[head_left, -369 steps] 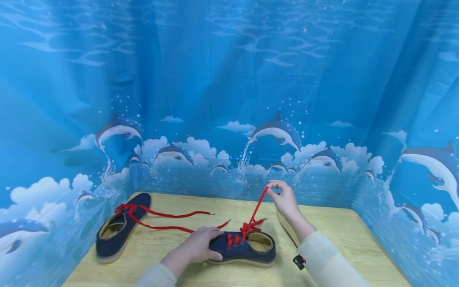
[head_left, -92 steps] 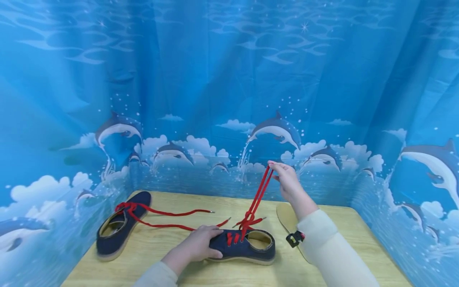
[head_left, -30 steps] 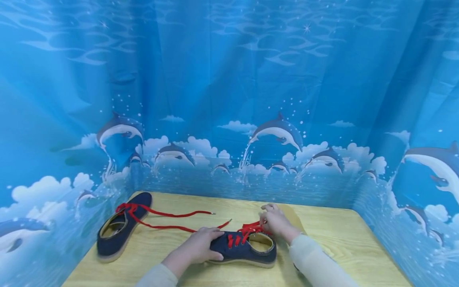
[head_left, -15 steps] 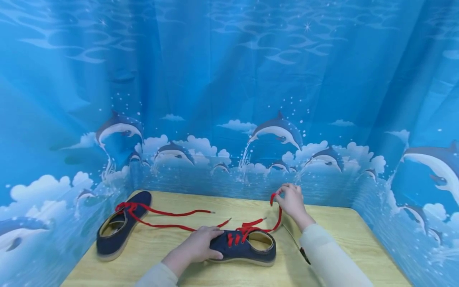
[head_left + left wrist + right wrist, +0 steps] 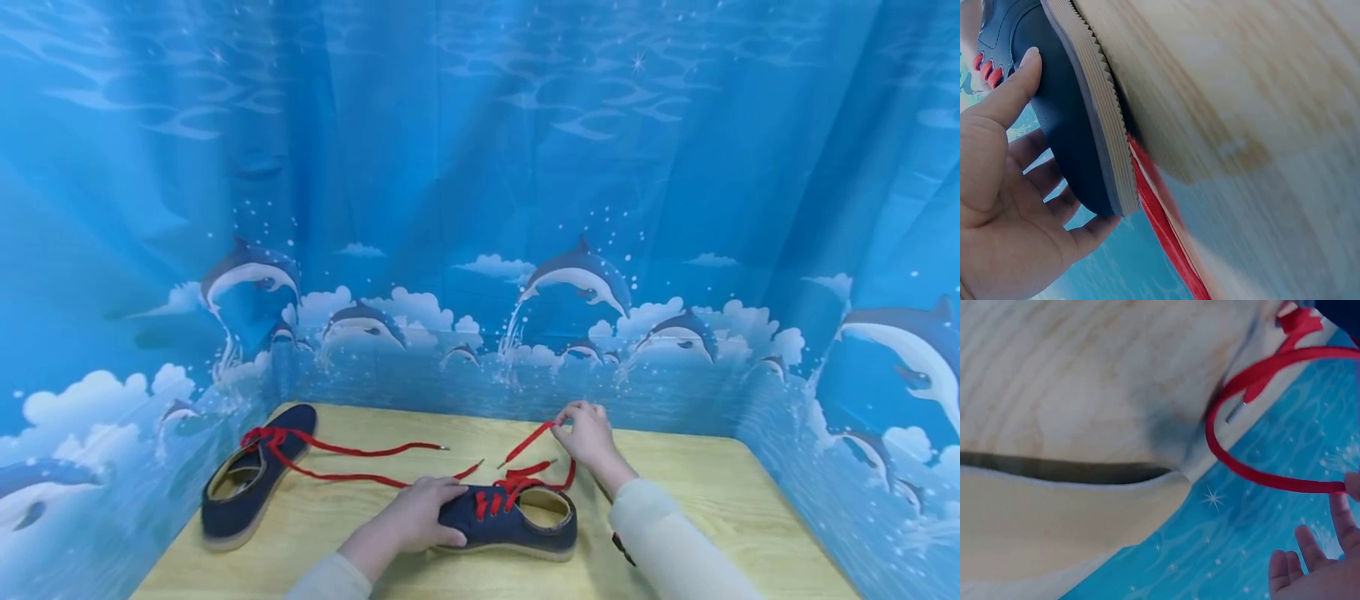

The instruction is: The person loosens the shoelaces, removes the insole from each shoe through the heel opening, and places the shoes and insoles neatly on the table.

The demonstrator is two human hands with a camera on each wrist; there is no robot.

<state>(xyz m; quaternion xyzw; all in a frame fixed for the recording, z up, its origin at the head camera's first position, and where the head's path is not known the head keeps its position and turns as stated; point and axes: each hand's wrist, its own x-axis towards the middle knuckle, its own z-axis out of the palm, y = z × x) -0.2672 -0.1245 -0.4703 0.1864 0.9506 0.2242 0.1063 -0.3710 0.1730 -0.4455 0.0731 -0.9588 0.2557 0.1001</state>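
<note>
A dark blue canvas shoe (image 5: pixel 510 529) with red laces lies on the table in the head view, toe to the left. My left hand (image 5: pixel 412 517) grips its toe, thumb on the near side; the left wrist view shows the fingers (image 5: pixel 1094 234) around the toe and sole. Behind the heel, my right hand (image 5: pixel 588 437) pinches one red shoelace (image 5: pixel 528 442) near its end, the tip hanging down left. From the fingers the lace curves back to the shoe, a loop (image 5: pixel 1285 482) in the right wrist view. The other lace end (image 5: pixel 538 468) lies beside the shoe's opening.
A second blue shoe (image 5: pixel 240 517) lies at the left, its long red laces (image 5: pixel 352 452) stretching right across the wooden table (image 5: pixel 720 500). A beige insole (image 5: pixel 1054 519) lies under my right forearm, mostly hidden in the head view. A blue dolphin curtain (image 5: pixel 480 208) surrounds the table.
Earlier, my right hand drew a doubled lace up high, then lowered to the knot. It now holds a single lace end, having shifted slightly left and down. My left hand stays on the toe.
</note>
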